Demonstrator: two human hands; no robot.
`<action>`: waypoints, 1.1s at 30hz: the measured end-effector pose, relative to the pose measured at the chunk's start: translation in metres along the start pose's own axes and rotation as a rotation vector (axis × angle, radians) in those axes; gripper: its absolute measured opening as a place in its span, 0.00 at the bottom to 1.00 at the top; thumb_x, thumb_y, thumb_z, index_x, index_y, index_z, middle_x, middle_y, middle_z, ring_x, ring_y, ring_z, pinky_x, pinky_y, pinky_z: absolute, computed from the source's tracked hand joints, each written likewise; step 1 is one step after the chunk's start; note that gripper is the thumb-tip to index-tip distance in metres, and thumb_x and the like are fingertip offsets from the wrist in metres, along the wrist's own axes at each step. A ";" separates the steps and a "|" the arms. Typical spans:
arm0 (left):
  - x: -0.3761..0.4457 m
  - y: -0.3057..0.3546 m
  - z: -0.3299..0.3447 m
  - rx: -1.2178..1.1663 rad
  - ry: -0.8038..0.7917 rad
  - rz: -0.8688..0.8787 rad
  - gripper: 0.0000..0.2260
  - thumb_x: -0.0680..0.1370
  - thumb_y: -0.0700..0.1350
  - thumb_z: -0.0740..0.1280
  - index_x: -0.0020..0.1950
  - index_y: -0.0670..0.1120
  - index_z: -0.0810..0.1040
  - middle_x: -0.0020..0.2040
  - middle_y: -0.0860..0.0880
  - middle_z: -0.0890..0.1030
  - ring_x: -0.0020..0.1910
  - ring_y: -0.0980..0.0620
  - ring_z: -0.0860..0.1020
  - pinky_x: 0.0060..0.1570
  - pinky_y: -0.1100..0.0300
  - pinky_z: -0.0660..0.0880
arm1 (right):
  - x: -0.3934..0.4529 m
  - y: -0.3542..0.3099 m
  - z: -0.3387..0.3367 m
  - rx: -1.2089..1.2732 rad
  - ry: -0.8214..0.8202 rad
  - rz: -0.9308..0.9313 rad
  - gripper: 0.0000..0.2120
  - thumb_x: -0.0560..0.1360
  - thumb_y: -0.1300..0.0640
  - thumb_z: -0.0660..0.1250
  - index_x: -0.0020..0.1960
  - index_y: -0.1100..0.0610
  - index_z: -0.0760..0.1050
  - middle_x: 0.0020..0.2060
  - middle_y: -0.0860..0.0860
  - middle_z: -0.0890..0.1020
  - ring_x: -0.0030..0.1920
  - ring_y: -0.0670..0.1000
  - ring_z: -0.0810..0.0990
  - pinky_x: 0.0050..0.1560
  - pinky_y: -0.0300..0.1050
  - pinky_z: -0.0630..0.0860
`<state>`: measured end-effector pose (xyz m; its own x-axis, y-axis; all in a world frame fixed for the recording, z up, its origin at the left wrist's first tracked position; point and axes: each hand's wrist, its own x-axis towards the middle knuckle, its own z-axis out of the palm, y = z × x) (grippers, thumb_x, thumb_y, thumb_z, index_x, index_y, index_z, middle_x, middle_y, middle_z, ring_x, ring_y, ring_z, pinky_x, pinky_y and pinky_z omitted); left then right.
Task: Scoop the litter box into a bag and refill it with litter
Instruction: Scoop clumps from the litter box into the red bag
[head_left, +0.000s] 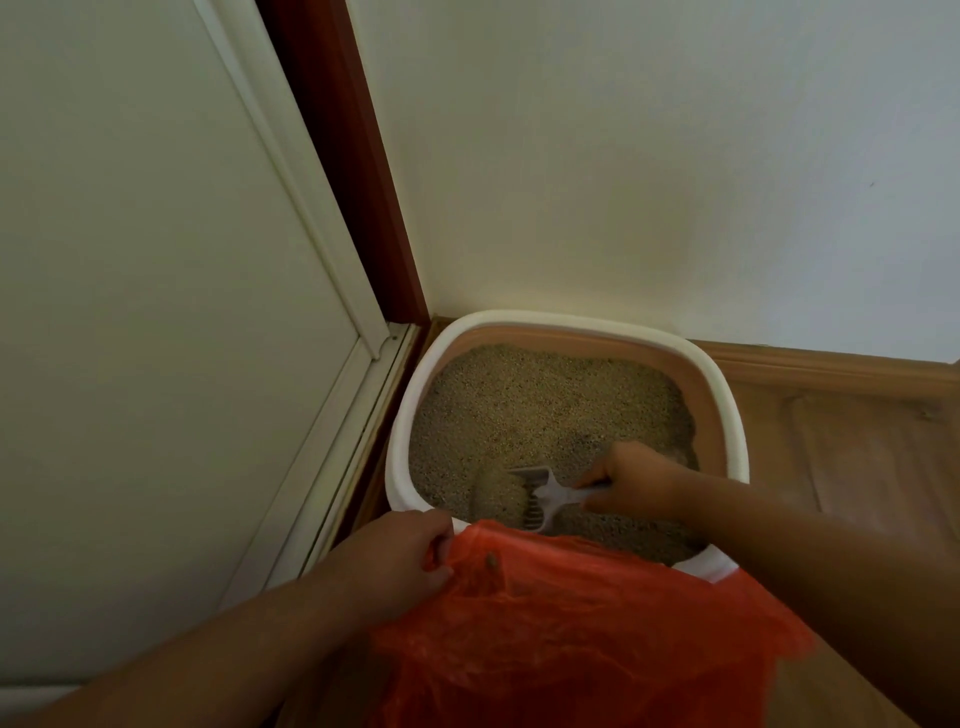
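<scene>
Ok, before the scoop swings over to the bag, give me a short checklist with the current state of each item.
1. Right hand grips the scoop handle: ok.
2. Scoop carries a clump of litter: ok, a mound sits at its front.
3. Left hand holds the bag edge: ok.
4. Bag mouth open wide enough to take the load: cannot tell, the plastic looks bunched.
5. Bag close to the litter box: ok, it drapes over the near rim.
6. Loose litter sifted out of the scoop: cannot tell.
</scene>
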<state>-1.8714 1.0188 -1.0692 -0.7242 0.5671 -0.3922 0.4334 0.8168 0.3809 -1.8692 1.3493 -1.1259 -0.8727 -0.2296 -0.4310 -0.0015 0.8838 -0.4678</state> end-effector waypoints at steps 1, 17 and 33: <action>0.000 0.000 0.000 -0.009 0.004 -0.004 0.10 0.76 0.52 0.71 0.41 0.56 0.71 0.41 0.56 0.79 0.41 0.57 0.78 0.44 0.59 0.76 | 0.005 -0.005 0.005 0.011 0.002 -0.002 0.12 0.77 0.52 0.71 0.60 0.49 0.84 0.40 0.48 0.86 0.32 0.44 0.77 0.34 0.40 0.73; -0.004 -0.017 0.000 -0.049 0.114 -0.104 0.08 0.76 0.50 0.71 0.42 0.54 0.71 0.42 0.55 0.78 0.41 0.58 0.77 0.42 0.61 0.76 | 0.036 -0.029 0.003 0.034 -0.011 0.012 0.11 0.76 0.54 0.72 0.57 0.51 0.85 0.34 0.42 0.82 0.29 0.40 0.74 0.30 0.33 0.69; -0.004 -0.024 0.002 -0.060 0.124 -0.105 0.09 0.74 0.52 0.70 0.42 0.56 0.70 0.45 0.56 0.79 0.42 0.59 0.78 0.43 0.59 0.77 | 0.064 -0.043 0.052 0.429 0.106 0.077 0.11 0.74 0.55 0.75 0.56 0.49 0.84 0.42 0.48 0.84 0.34 0.43 0.78 0.32 0.38 0.74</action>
<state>-1.8781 0.9974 -1.0783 -0.8264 0.4583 -0.3273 0.3216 0.8611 0.3937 -1.8990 1.2757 -1.1738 -0.9075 -0.1068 -0.4063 0.2488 0.6427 -0.7246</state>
